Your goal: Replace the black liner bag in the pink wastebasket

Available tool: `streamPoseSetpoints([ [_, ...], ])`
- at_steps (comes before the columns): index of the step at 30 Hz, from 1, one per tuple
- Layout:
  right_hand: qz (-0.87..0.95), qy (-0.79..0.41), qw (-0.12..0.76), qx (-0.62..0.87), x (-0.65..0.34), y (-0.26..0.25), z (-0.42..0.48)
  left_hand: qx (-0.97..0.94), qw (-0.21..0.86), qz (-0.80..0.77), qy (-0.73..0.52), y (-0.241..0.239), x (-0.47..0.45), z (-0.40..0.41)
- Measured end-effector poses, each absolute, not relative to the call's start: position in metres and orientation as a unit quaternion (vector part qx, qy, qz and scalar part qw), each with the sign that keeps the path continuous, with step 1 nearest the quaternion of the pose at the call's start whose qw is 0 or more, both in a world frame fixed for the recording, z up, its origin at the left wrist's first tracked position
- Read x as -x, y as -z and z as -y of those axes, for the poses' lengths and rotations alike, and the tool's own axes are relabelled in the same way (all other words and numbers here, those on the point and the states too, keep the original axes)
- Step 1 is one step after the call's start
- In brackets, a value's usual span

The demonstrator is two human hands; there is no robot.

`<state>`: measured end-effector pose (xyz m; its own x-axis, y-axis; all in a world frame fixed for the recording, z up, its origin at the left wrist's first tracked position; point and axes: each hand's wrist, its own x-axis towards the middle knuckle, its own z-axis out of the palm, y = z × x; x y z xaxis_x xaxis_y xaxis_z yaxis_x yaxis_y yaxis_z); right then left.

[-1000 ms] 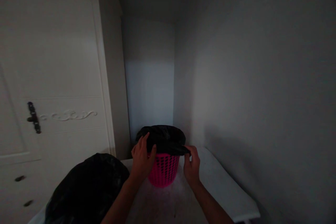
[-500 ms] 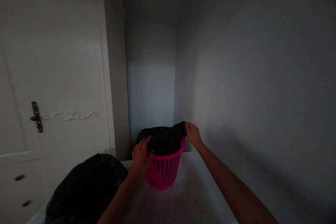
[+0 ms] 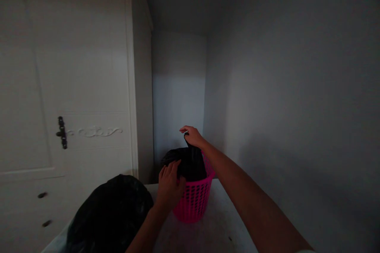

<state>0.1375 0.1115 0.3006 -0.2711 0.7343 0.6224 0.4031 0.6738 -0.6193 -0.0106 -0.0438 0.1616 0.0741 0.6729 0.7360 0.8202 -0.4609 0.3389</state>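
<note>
A pink perforated plastic basket (image 3: 194,201) stands upright with a black plastic bag (image 3: 192,168) bunched inside its mouth. My right hand (image 3: 192,135) is closed on a strip of that bag, holding it up above the rim. At the basket's near left rim, my left hand (image 3: 170,184) rests with fingers stretched out over the bag and thumb apart. It hides part of the rim there. A large, full-looking black bag (image 3: 111,213) lies to the left of my left forearm.
The basket is on a pale surface (image 3: 221,217) with a small dark speck on it. A white wardrobe (image 3: 97,75) with a dark handle (image 3: 62,132) rises on the left. A plain wall (image 3: 282,87) runs along the right.
My right hand has moved left from the basket's right rim, lifting the bag's edge across the opening. My left hand stays at the rim. The view has shifted slightly left.
</note>
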Motion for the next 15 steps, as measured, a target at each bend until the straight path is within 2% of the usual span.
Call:
streamPoseSetpoints([
  [5,0.871,-0.186,0.374,0.257,-0.139,-0.336,-0.078,0.729,0.093,0.488,0.471,-0.163,0.015,0.047],
  [8,0.879,-0.187,0.352,0.263,-0.170,-0.351,-0.058,0.676,0.061,0.503,0.534,-0.170,0.032,0.041],
  [10,0.871,-0.155,0.353,0.303,-0.193,-0.353,-0.051,0.596,0.014,0.545,0.589,-0.177,0.051,0.029],
  [12,0.862,-0.104,0.347,0.355,-0.213,-0.348,-0.048,0.486,-0.088,0.603,0.627,-0.185,0.071,0.011],
  [15,0.847,-0.049,0.294,0.440,-0.232,-0.327,-0.049,0.477,-0.199,0.604,0.607,-0.192,0.088,-0.015],
])
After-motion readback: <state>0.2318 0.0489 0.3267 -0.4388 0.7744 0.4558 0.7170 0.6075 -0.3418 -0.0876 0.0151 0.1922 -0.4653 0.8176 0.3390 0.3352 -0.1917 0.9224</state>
